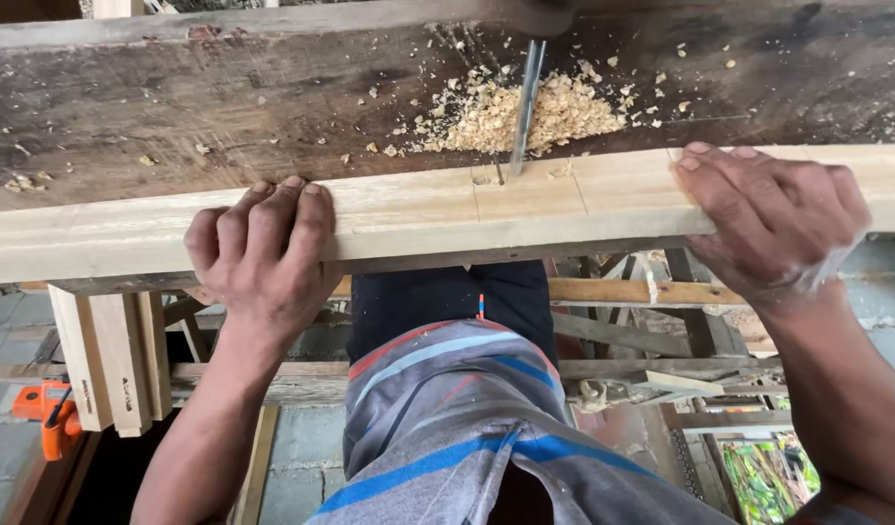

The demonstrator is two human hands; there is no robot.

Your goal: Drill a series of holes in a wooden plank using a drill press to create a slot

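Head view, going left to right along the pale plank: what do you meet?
Left hand gripping the pale wooden plank → drill bit standing at the plank's marked section, wood shavings behind it → right hand gripping the plank.

Between the left hand and the right hand, the top of the pale wooden beam is free, except where the steel drill bit comes down onto it near the middle. Behind the bit, a heap of wood shavings covers the dark workbench. To the left of the heap the bench surface is mostly bare.
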